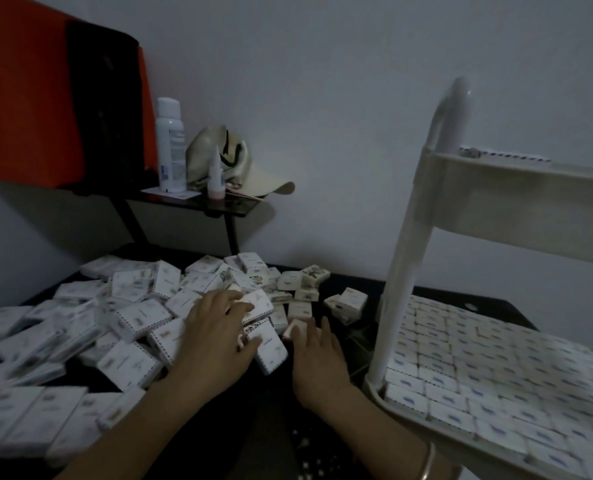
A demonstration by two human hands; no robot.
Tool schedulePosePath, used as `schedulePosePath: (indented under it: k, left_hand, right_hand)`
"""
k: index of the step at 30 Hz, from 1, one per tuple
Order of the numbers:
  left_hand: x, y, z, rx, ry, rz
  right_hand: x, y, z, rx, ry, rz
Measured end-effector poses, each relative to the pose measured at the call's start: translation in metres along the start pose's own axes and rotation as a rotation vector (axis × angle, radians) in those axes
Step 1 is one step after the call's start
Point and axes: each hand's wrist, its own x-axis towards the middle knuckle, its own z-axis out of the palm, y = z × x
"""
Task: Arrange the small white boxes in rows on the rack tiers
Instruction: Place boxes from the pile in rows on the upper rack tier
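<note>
Gathering step: the left hand (218, 327) lies spread over the loose heap of small white boxes (139, 317) on the dark table (353, 278); whether it grips one I cannot tell. The right hand (314, 358) touches one box with straight fingers, holding nothing. Next, the flat, square cardboard boxes need lifting onto the smooth plastic rack (405, 244), where rows already tile the lower tier.

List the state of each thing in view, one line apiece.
Loose boxes, heaped on the table.
Lower tier, packed with rows of boxes.
Upper tier, few boxes along far edge.
Left hand, fingers over a box in the heap; grip unclear.
Right hand, fingers straight, touching a small box.
Spray bottle, upright, capped.
Cap, lying on the shelf.
</note>
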Motion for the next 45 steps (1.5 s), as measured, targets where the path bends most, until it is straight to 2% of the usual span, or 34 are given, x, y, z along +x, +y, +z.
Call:
schedulePosePath:
  k: [4,8,11,14,17,23,28,32,41,43,45]
  left_hand:
    - [-0.001,0.008,0.013,0.072,-0.069,0.046]
    - [-0.005,0.013,0.018,0.116,-0.051,0.057]
    - [-0.01,0.02,0.014,0.055,-0.024,0.073]
    - [-0.015,0.023,0.008,-0.081,-0.089,0.056]
    - [-0.013,0.021,-0.002,-0.254,-0.124,-0.036]
    - [0.005,0.021,-0.059,-0.611,-0.203,-0.116]
    - [0.025,0.05,-0.122,-1.014,-0.278,-0.172]
    - [0.056,0.087,-0.164,-1.163,-0.271,-0.127]
    - [0.149,0.18,-0.247,-1.012,0.015,0.228]
    - [0.171,0.201,-0.255,-0.904,0.058,0.308]
    - [0.194,0.223,-0.258,-0.687,0.07,0.396]
  right_hand:
    - [-0.001,0.002,-0.005,0.074,0.085,0.009]
    - [-0.004,0.005,-0.005,0.059,0.186,-0.009]
    - [-0.003,0.017,-0.007,0.279,0.274,-0.012]
    - [-0.006,0.021,-0.01,0.544,0.316,-0.014]
    - [-0.018,0.016,-0.022,0.694,0.373,-0.063]
    - [-0.051,0.011,-0.07,0.792,0.392,-0.21]
    - [-0.088,0.011,-0.136,0.847,0.377,-0.298]
    - [-0.121,0.021,-0.198,0.811,0.571,-0.278]
    - [-0.157,0.073,-0.323,0.704,0.841,-0.188]
    - [-0.155,0.093,-0.344,0.679,0.853,-0.141]
    - [-0.145,0.118,-0.36,0.626,0.829,-0.044]
